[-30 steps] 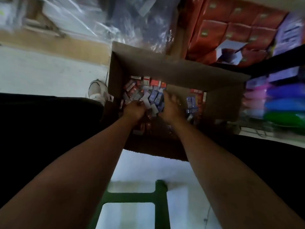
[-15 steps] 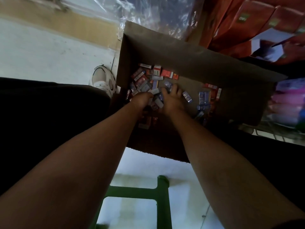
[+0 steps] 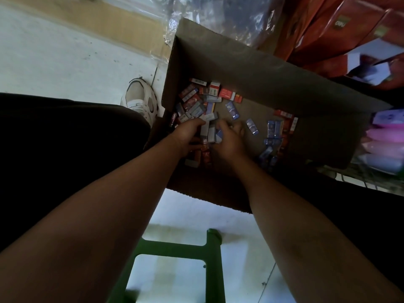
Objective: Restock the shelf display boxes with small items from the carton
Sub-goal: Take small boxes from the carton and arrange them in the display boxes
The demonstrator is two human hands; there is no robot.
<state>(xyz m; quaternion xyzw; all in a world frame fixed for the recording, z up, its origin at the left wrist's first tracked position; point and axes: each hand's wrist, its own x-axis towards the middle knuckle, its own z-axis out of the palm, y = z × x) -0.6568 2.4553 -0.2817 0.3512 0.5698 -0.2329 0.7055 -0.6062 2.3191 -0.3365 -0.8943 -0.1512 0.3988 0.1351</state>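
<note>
Inside carton (image 3: 251,68), both hands (image 3: 209,136) clasp small packs (image 3: 208,131).

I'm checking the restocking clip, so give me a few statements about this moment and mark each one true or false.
1. Both hands reach inside the brown cardboard carton. True.
2. The left hand and right hand gather small grey boxes between them. True.
3. The carton is packed to its rim. False: the small boxes lie loose on its bottom, with bare cardboard showing.
4. A green plastic stool stands below the arms. True.
5. The white sneaker is inside the carton. False: it is on the floor beside it.
</note>
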